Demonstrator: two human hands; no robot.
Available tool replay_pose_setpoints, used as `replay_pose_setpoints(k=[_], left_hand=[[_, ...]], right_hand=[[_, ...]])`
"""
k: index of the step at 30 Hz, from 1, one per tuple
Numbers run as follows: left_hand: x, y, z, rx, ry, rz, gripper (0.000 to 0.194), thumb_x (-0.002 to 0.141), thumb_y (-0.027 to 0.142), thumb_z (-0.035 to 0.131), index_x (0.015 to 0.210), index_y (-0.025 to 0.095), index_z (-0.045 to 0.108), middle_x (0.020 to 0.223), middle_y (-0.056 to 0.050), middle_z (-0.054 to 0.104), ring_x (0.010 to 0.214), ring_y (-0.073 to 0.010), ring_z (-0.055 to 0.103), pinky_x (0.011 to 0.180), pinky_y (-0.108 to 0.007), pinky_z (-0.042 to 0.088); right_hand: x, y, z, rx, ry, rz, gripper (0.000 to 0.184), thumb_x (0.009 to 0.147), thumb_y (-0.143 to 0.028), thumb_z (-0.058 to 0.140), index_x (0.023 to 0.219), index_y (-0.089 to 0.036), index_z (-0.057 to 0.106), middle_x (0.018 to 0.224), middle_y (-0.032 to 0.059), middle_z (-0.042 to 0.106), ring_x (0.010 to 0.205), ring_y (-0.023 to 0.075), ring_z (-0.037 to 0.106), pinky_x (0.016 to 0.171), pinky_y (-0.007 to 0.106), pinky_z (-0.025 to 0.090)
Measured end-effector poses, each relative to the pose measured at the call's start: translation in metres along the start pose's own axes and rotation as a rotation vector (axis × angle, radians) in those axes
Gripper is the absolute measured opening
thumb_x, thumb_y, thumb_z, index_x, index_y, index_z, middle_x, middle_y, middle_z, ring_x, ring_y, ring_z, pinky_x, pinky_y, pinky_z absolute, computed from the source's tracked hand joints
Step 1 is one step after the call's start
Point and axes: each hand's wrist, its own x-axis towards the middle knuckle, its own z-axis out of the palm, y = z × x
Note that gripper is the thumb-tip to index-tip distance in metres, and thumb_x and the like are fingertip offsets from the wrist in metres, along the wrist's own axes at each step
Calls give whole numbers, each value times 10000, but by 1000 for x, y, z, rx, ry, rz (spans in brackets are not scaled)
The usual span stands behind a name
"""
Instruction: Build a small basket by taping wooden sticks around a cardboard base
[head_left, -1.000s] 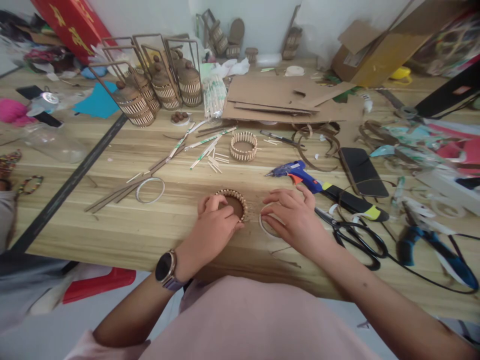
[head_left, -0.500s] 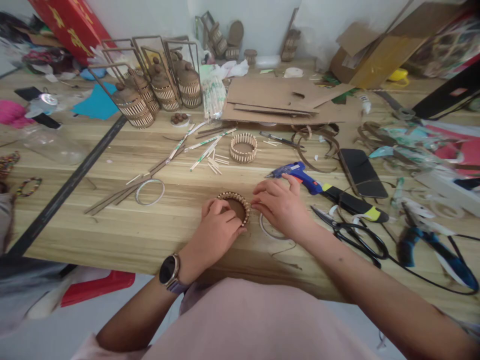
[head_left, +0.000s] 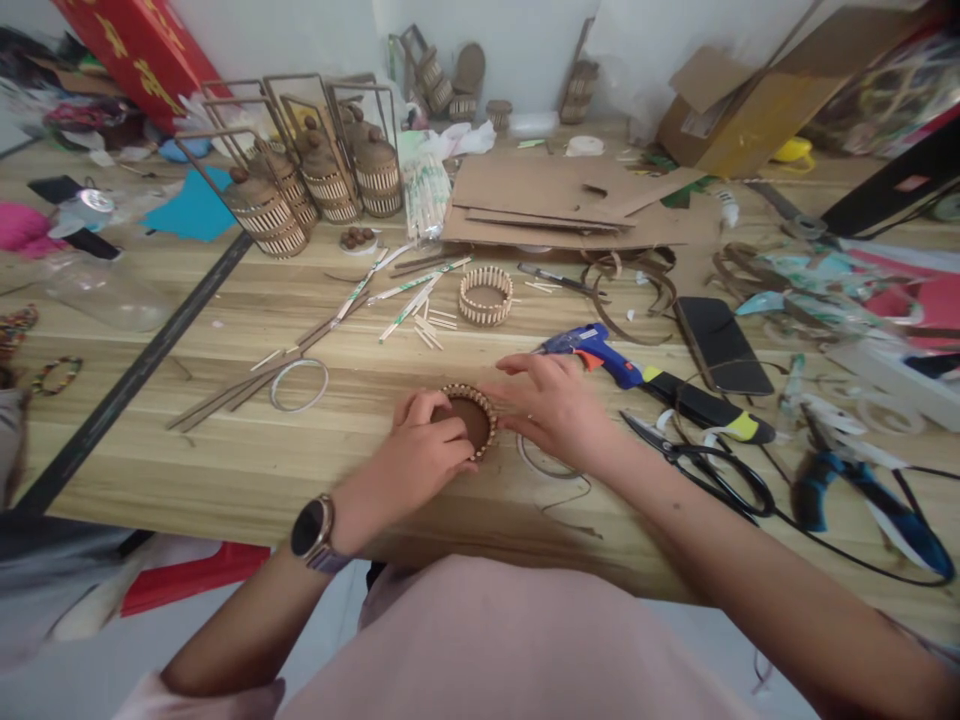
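Observation:
A small round basket (head_left: 478,426) of short upright sticks around a brown base rests on the table, tilted a little. My left hand (head_left: 424,438), with a watch on its wrist, grips its left and near side, fingers over the rim. At the right side of the basket, my right hand (head_left: 551,408) has its fingertips and thumb against the stick wall. Whether a small stick is between those fingertips is hidden. Partly under my right hand lies a pale ring (head_left: 534,462). Just beyond it is a blue glue gun (head_left: 611,358).
A second stick basket (head_left: 486,297) stands farther back, near loose sticks (head_left: 431,325). Scissors (head_left: 716,475), pliers (head_left: 862,480), a utility knife (head_left: 705,405) and a phone (head_left: 724,345) lie right. Cardboard sheets (head_left: 540,190) and several birdcage-like lanterns (head_left: 326,185) are at the back.
My right hand has moved left, its fingers now against the basket's wall. My left hand has shifted slightly left and its wrist has lowered, still gripping the basket.

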Motion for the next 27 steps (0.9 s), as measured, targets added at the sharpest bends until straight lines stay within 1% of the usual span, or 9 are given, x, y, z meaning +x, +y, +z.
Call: replay_pose_setpoints(k=[2, 5, 8, 10, 12, 15, 17, 22, 27], left_hand=[[-3, -13, -5, 74, 6, 34, 65, 887, 239, 671, 837, 226, 710, 1022, -34, 673, 1221, -331, 350, 1039, -537, 327], [-3, -28, -16, 159, 7, -1, 50, 854, 196, 700, 851, 235, 732, 1304, -34, 581, 1331, -382, 244, 1072, -595, 300], [1, -28, -24, 157, -2, -28, 139, 837, 244, 731, 975, 230, 730, 1387, -72, 528, 1367, -384, 236, 1090, -625, 298], [4, -18, -23, 123, 13, -31, 250, 832, 333, 741, 1050, 212, 712, 1351, -91, 560, 1349, -380, 283, 1089, -614, 319], [8, -5, -18, 94, 49, -58, 288, 835, 383, 733, 1042, 184, 710, 1227, -94, 632, 1294, -375, 353, 1069, -589, 353], [11, 12, -7, 85, 96, -129, 142, 882, 293, 687, 867, 156, 722, 931, -75, 687, 1192, -354, 436, 997, -547, 406], [11, 17, -1, 80, 118, -156, 140, 908, 237, 648, 810, 162, 715, 833, -61, 674, 1153, -344, 450, 962, -538, 412], [7, 15, 4, 62, 162, -155, 151, 929, 210, 611, 816, 184, 707, 817, -48, 667, 1124, -320, 434, 940, -522, 387], [7, 13, 6, 14, 177, -171, 212, 964, 230, 548, 844, 191, 718, 866, -46, 689, 1129, -326, 414, 947, -539, 362]], right_hand=[[2, 1, -2, 31, -51, -89, 247, 912, -267, 625, 1147, -257, 700, 1303, 137, 576, 1138, 271, 553, 941, 436, 413], [6, 1, -1, 49, -96, -135, 148, 902, -240, 634, 1019, -243, 724, 1316, 124, 571, 1158, 279, 528, 955, 439, 417], [8, 2, 5, 69, -85, -167, 93, 908, -202, 617, 940, -210, 705, 1253, 116, 611, 1159, 269, 521, 965, 428, 412], [8, 3, 11, 97, -68, -198, 96, 924, -199, 594, 923, -204, 690, 1153, 98, 653, 1139, 254, 524, 965, 415, 409], [7, 3, 14, 123, -62, -214, 100, 933, -216, 584, 924, -203, 682, 1036, 80, 679, 1104, 248, 528, 950, 406, 408], [5, -1, 13, 126, -62, -206, 111, 939, -226, 574, 919, -197, 679, 923, 70, 685, 1052, 253, 523, 911, 397, 410], [4, -3, 10, 120, -59, -199, 105, 936, -218, 577, 934, -187, 677, 902, 69, 685, 1023, 253, 522, 886, 387, 413], [1, -2, 7, 139, -56, -197, 100, 923, -202, 594, 975, -191, 678, 1044, 75, 688, 1039, 248, 508, 889, 383, 402], [1, -1, 8, 161, -74, -185, 138, 948, -201, 548, 934, -200, 685, 969, 58, 696, 1076, 256, 488, 921, 405, 368]])
